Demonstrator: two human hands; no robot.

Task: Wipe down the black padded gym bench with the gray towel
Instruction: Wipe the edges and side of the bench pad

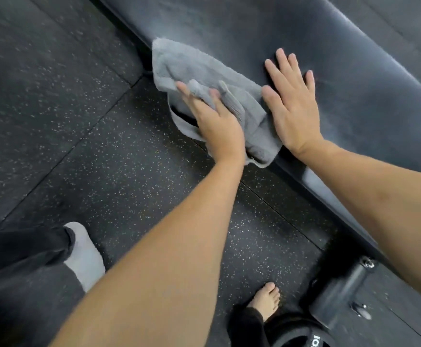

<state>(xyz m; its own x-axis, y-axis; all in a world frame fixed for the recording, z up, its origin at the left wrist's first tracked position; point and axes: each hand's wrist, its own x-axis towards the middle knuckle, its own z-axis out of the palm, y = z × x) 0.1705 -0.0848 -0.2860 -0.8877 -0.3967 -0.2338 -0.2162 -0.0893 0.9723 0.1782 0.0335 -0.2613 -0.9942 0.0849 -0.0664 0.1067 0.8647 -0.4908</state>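
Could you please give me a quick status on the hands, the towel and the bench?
Left hand pressing gray towel on the near edge of the bench. Right hand flat on the pad, open, beside the towel. Nothing blocking the pad.

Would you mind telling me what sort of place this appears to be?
Most likely a gym: a black padded bench on a metal frame foot, dark speckled rubber floor tiles, and a gray towel for wiping.
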